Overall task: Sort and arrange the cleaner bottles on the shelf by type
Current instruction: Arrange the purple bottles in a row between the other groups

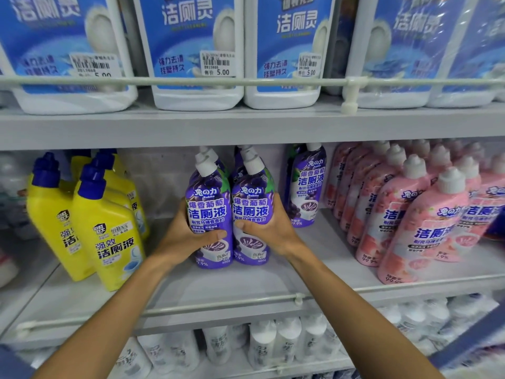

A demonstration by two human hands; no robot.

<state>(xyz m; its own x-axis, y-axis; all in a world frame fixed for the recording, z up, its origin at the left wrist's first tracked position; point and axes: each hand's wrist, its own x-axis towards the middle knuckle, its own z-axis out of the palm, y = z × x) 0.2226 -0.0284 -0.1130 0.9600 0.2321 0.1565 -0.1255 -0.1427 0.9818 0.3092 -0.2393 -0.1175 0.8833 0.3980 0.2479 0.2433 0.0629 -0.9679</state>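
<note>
Two rows of purple grape cleaner bottles stand upright side by side in the middle of the grey middle shelf (pixel 191 285). My left hand (pixel 185 236) grips the front bottle of the left row (pixel 209 206), thumb across its label. My right hand (pixel 269 228) grips the front bottle of the right row (pixel 252 206) in the same way. The two front bottles touch each other. More purple bottles stand behind them, mostly hidden. One more purple bottle (pixel 307 187) stands apart, further back on the right.
Yellow cleaner bottles with blue caps (pixel 106 236) stand at the left, pink bottles (pixel 415 222) in rows at the right. Large blue-and-white jugs (pixel 196 50) fill the upper shelf behind a rail. White bottles (pixel 273 343) sit on the shelf below. A guard rail (pixel 218 307) runs along the shelf's front edge.
</note>
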